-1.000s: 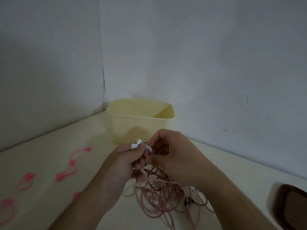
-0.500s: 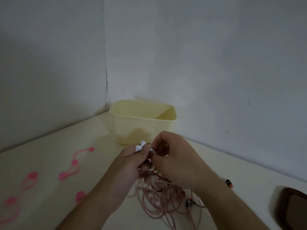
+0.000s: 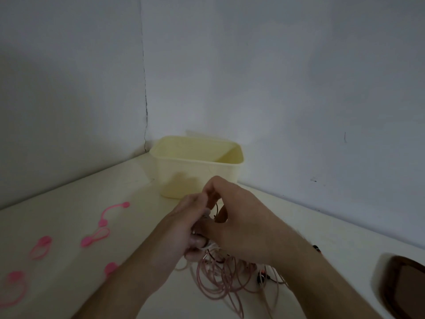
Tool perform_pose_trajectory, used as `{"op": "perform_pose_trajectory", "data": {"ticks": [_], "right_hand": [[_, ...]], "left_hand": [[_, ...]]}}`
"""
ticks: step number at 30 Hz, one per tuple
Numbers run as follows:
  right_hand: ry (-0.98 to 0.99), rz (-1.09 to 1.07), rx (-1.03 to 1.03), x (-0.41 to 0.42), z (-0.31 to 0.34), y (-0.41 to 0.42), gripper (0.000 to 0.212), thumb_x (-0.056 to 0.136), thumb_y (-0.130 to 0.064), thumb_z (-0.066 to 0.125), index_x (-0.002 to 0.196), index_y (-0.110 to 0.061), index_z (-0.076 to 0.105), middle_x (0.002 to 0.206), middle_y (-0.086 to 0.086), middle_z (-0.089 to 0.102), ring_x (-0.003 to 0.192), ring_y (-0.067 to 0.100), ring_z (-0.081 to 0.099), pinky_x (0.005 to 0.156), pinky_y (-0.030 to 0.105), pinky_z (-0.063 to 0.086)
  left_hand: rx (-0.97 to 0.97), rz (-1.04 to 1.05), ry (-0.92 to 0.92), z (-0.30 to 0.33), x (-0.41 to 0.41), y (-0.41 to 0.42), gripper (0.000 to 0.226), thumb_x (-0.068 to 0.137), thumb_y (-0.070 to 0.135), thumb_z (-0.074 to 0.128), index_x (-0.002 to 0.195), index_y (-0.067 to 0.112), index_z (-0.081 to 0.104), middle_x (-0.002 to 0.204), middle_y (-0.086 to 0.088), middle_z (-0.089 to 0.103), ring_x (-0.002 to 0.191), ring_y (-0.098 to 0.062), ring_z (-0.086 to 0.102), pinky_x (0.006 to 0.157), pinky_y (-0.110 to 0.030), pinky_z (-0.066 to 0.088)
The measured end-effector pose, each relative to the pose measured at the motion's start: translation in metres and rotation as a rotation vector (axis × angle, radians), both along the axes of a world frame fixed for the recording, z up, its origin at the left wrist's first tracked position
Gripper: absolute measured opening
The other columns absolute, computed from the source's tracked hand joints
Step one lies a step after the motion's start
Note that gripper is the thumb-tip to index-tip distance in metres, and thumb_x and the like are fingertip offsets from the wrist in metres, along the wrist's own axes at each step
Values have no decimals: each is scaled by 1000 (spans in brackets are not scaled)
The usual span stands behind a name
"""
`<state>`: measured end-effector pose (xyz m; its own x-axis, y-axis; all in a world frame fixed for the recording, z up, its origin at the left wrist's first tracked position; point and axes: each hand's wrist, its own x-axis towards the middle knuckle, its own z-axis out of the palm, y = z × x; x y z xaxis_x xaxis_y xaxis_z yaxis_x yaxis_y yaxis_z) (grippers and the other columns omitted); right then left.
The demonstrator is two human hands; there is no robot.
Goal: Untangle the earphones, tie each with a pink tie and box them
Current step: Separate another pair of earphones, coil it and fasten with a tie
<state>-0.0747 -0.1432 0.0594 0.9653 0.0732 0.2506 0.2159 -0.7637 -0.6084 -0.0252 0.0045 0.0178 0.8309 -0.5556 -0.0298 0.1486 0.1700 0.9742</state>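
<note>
**Hands working a cable tangle in front of the box**

Both hands meet above the middle of the desk [image 3: 69,217]. The left hand [image 3: 184,229] has its fingers curled round a bunch of pale cable, with white strands showing below its knuckles. The right hand [image 3: 239,217] arches over from the right, its fingers [image 3: 212,187] bent down and pinching a thin dark cable between the two hands. The tangle [image 3: 220,279] of pinkish and dark earphone cables hangs from the hands and lies looped on the desk beneath the right wrist. The box [image 3: 197,171], pale yellow and open-topped, stands just beyond the hands in the far corner. Pink ties [image 3: 95,237] lie scattered on the desk to the left, apart from the tangle. A dark brown object [image 3: 400,286] is cut off by the right edge.
</note>
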Motion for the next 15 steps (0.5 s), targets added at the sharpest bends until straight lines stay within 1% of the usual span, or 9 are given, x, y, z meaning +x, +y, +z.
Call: {"op": "perform_pose_trajectory", "data": {"ticks": [2,4,5,8,9,11,12,14,15], "right_hand": [[6,23,-10,0,-1,-1,26,92,-27,72,107,-35,52,111,-12,62,82,6,60,68,26,49],[18,55,-23,-1,-1,-2,25,93,-26,71,109,-35,55,113,-11,65,84,7,64,73,33,56],[25,69,-30,-1,0,-2,21,94,-24,69,108,-34,57,112,-11,67,84,7,65,76,36,57],[27,97,-21,0,-1,-4,15,94,-17,66,102,-30,62,103,-8,70,79,8,63,73,32,55],[16,97,-22,1,0,-4,17,93,-14,65,100,-29,63,99,-7,69,77,9,63,71,32,54],[-5,89,-22,1,0,-4,19,91,-10,64,95,-29,62,93,-6,69,76,12,63,70,33,55],[-6,84,-12,1,1,-4,19,91,-10,64,93,-28,62,90,-4,70,76,14,63,69,35,55],[-5,71,25,1,1,-6,17,92,-10,64,89,-27,61,86,-1,71,75,18,64,71,40,56],[-7,61,50,0,1,-7,16,93,-11,65,89,-26,61,85,-1,72,75,18,65,71,42,56]], "left_hand": [[44,-4,18,0,0,0,48,96,70,54,100,23,66,70,6,41,51,-9,29,46,-22,26],[80,4,18,1,0,0,53,91,77,46,86,28,65,67,7,38,50,-9,28,45,-22,25],[88,4,13,1,0,0,54,89,79,44,84,29,64,66,8,37,50,-9,28,45,-22,25],[81,-19,-6,-2,3,-1,65,87,81,40,103,22,63,67,6,35,51,-9,26,46,-22,24],[76,-19,-6,-2,4,-2,65,86,81,41,104,22,62,67,5,36,51,-9,27,45,-22,24],[63,-11,7,-2,6,-1,60,87,79,42,93,23,62,65,4,41,48,-9,31,45,-22,25],[57,-5,14,-2,7,-1,59,92,75,41,93,20,61,64,4,44,48,-9,33,44,-23,26],[34,10,5,-2,8,0,55,102,62,40,100,11,61,65,1,50,50,-11,38,44,-23,28],[4,16,-9,-2,9,1,50,105,54,42,104,8,61,68,-1,54,52,-13,41,45,-24,30]]}}
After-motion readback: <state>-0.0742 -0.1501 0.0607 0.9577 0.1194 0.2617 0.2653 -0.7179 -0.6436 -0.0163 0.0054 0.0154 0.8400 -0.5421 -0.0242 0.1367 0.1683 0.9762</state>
